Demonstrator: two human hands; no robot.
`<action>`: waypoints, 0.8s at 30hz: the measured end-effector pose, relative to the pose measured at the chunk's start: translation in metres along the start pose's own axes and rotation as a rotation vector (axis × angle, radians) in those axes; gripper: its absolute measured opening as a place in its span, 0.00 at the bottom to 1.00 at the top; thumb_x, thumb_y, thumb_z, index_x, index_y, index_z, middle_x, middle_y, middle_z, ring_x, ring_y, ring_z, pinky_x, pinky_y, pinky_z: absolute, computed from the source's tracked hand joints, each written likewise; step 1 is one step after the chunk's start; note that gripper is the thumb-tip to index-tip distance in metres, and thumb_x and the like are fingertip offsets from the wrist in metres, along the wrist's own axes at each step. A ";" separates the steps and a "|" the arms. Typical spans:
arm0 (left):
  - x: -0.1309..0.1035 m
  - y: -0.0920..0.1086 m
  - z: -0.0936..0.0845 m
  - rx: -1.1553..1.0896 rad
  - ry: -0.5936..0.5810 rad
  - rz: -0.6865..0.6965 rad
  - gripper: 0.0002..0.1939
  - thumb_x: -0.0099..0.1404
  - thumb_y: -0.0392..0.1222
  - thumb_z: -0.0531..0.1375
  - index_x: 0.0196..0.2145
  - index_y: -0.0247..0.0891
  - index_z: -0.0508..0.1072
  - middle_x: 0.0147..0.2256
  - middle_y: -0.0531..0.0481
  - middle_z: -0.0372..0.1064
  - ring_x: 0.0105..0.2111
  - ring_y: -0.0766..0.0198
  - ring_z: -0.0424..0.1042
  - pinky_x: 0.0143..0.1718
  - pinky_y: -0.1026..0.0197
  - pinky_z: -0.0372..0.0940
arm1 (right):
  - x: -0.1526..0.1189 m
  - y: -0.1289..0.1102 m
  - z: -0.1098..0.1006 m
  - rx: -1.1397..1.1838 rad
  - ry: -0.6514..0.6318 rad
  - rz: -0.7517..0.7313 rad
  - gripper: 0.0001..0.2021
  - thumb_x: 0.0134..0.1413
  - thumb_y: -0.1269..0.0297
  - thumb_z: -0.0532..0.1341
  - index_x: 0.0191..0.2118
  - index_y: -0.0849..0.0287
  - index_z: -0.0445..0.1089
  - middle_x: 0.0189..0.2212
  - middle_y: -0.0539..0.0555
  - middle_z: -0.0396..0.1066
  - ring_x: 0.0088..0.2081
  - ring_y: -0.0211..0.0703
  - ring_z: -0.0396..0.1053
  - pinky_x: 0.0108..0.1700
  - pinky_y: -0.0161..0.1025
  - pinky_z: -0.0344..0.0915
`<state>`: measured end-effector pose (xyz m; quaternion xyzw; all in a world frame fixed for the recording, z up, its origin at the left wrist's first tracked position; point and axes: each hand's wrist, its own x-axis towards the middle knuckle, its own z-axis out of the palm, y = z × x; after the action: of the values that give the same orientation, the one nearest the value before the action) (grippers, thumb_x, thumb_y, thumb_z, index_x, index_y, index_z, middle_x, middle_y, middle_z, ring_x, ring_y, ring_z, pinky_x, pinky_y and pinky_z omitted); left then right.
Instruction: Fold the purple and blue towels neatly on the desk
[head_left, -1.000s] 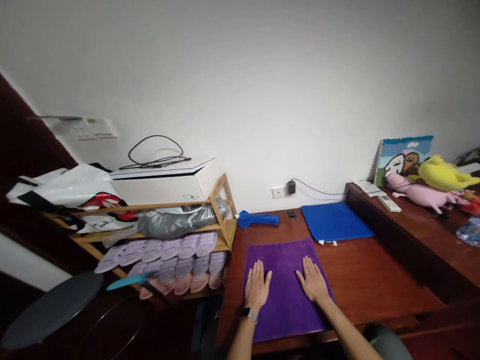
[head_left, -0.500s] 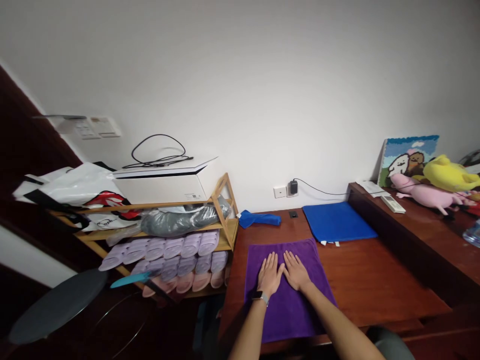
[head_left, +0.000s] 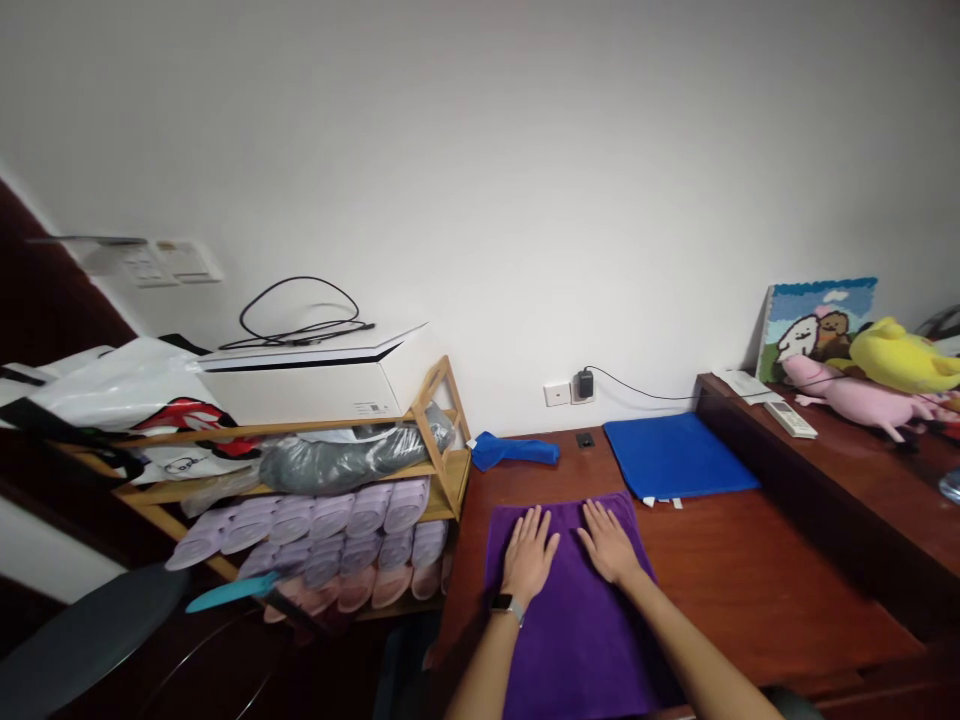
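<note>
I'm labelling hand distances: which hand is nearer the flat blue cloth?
Right. The right hand is in front and left of the flat blue cloth; the left hand is farther left.

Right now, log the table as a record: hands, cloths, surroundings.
Left hand: open, palm down on rectangular purple fabric cloth
Left wrist: dark-faced watch, light band
Right hand: open, palm down on same cloth, apart from left hand
Purple cloth: spread on reddish-brown wooden table
Toward wall, left: bunched blue cloth
Toward wall, right: flat rectangular blue cloth
Wall: black plug in white socket
Left of table: pale wooden rack, lilac slippers
</note>
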<state>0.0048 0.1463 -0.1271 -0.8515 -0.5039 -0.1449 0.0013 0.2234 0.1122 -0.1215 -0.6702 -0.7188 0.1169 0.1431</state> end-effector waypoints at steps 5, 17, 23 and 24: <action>0.022 0.003 0.017 -0.022 -0.121 -0.027 0.33 0.78 0.58 0.38 0.73 0.44 0.55 0.73 0.45 0.51 0.73 0.53 0.50 0.71 0.41 0.49 | 0.019 -0.005 0.017 -0.006 -0.049 0.006 0.36 0.72 0.46 0.37 0.75 0.63 0.47 0.75 0.58 0.45 0.75 0.48 0.40 0.75 0.50 0.37; 0.006 -0.031 -0.018 -0.029 -0.083 -0.169 0.32 0.78 0.54 0.41 0.71 0.37 0.60 0.71 0.39 0.54 0.71 0.52 0.54 0.70 0.44 0.54 | -0.014 0.045 -0.027 -0.024 0.012 0.127 0.36 0.72 0.47 0.39 0.74 0.65 0.50 0.75 0.60 0.44 0.75 0.48 0.40 0.75 0.51 0.39; -0.110 -0.030 -0.045 -0.140 -0.052 0.112 0.25 0.76 0.56 0.51 0.67 0.61 0.64 0.67 0.55 0.65 0.65 0.55 0.66 0.65 0.49 0.66 | -0.160 0.050 -0.022 0.108 0.127 -0.214 0.24 0.72 0.49 0.46 0.64 0.38 0.69 0.66 0.50 0.66 0.66 0.49 0.64 0.68 0.48 0.61; -0.131 -0.035 -0.045 -0.128 -0.082 0.171 0.25 0.74 0.58 0.54 0.67 0.65 0.63 0.67 0.57 0.65 0.64 0.54 0.68 0.64 0.50 0.68 | -0.184 0.056 -0.016 0.120 0.096 -0.257 0.22 0.71 0.48 0.49 0.64 0.36 0.69 0.64 0.51 0.70 0.63 0.51 0.68 0.65 0.47 0.65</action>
<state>-0.0953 0.0441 -0.1213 -0.8949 -0.4188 -0.1414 -0.0615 0.2930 -0.0674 -0.1354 -0.5677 -0.7827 0.1085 0.2309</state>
